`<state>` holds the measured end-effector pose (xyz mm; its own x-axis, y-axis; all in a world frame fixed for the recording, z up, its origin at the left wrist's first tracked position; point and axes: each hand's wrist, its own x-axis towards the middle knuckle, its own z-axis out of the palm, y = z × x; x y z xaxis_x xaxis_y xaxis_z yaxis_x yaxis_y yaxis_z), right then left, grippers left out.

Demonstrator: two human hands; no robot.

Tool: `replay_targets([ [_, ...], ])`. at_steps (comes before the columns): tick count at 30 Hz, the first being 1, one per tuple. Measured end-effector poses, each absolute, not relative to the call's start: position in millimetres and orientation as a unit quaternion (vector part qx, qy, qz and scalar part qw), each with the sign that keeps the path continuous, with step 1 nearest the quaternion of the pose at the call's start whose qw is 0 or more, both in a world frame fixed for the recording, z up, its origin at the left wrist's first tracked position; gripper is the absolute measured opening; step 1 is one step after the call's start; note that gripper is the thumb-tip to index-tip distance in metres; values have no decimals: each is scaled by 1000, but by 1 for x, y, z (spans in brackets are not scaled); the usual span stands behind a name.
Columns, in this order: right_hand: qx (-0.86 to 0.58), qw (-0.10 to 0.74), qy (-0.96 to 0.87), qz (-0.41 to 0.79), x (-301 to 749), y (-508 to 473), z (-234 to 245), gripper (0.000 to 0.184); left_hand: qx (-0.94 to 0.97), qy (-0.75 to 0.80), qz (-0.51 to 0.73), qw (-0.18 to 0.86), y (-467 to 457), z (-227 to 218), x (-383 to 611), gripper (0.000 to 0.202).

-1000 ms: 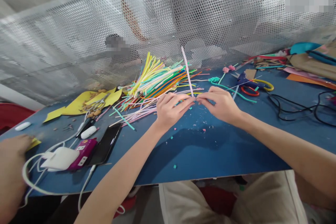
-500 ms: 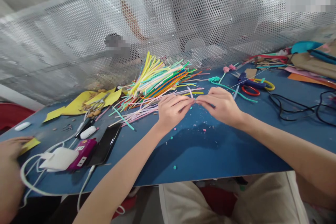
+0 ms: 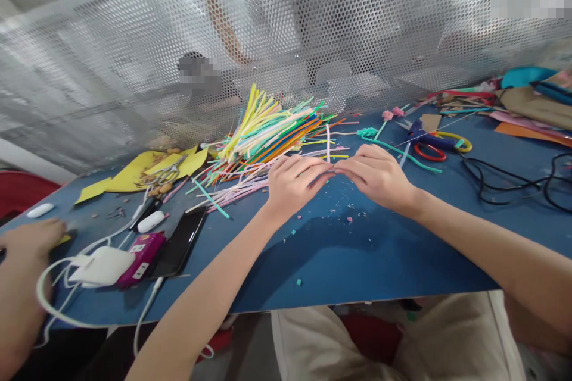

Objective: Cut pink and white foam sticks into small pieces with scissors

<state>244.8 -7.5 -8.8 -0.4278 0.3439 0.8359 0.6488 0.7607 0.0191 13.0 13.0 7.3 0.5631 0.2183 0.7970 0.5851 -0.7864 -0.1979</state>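
Observation:
My left hand [image 3: 292, 181] and my right hand [image 3: 378, 175] meet fingertip to fingertip over the blue table [image 3: 357, 250]. Both are closed in a pinch on a thin pale pink strip [image 3: 328, 141] that sticks up a little between them. Just behind my left hand lies a big heap of coloured strips [image 3: 268, 134], yellow, green, orange and pink. Small coloured snippets are scattered on the table below my hands.
Scissors with red and yellow handles [image 3: 435, 146] and a teal twisted piece [image 3: 393, 146] lie right of my hands. Black cables [image 3: 513, 181] run at the right. Left are a phone [image 3: 181, 241], a white charger [image 3: 100, 265], yellow paper [image 3: 134, 175] and another person's hand [image 3: 29, 238]. A perforated metal screen [image 3: 286, 41] backs the table.
The pink strip stood tall between my hands, then dropped low, and now shows a short length again. The other person's hand at the left shifted slightly.

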Motion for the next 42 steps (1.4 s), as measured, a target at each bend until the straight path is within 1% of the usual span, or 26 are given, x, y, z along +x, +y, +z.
replay_targets([
  [5, -279, 447, -838, -141, 244, -4, -9, 19, -858, -227, -382, 256, 13, 11, 9, 16],
  [9, -260, 439, -849, -137, 256, 6, -6, 23, -855, -241, -371, 271, 18, 20, 0, 13],
  [11, -278, 449, -837, -141, 271, 16, -3, 26, -849, -247, -375, 278, 26, 29, -12, 14],
  [16, -342, 483, -790, -160, 321, 48, 0, 25, -782, -302, -466, 283, 52, 51, -46, 10],
  [20, -372, 480, -782, -139, 336, 61, -7, 23, -731, -338, -533, 257, 54, 58, -53, 12],
  [23, -424, 485, -759, -96, 329, 56, -9, 25, -721, -370, -554, 190, 44, 53, -47, 17],
  [26, -457, 472, -752, -50, 319, 47, -9, 27, -748, -397, -523, 97, 31, 40, -41, 21],
  [28, -465, 467, -751, -34, 313, 43, -10, 27, -768, -420, -484, -4, 27, 28, -38, 25],
  [29, -469, 464, -751, -26, 310, 41, -10, 27, -768, -431, -468, -71, 26, 22, -37, 29],
  [32, -473, 452, -756, 1, 300, 36, -14, 27, -723, -428, -469, -271, 28, 6, -32, 46],
  [34, -467, 445, -763, 22, 293, 32, -15, 28, -683, -412, -491, -350, 31, 1, -28, 54],
  [36, -462, 435, -772, 45, 286, 27, -16, 29, -646, -383, -537, -385, 33, 1, -26, 58],
  [39, -444, 404, -796, 75, 278, 22, -17, 30, -605, -336, -618, -374, 32, 10, -27, 56],
  [42, -421, 362, -824, 113, 271, 19, -21, 32, -577, -315, -659, -365, 28, 21, -28, 53],
])
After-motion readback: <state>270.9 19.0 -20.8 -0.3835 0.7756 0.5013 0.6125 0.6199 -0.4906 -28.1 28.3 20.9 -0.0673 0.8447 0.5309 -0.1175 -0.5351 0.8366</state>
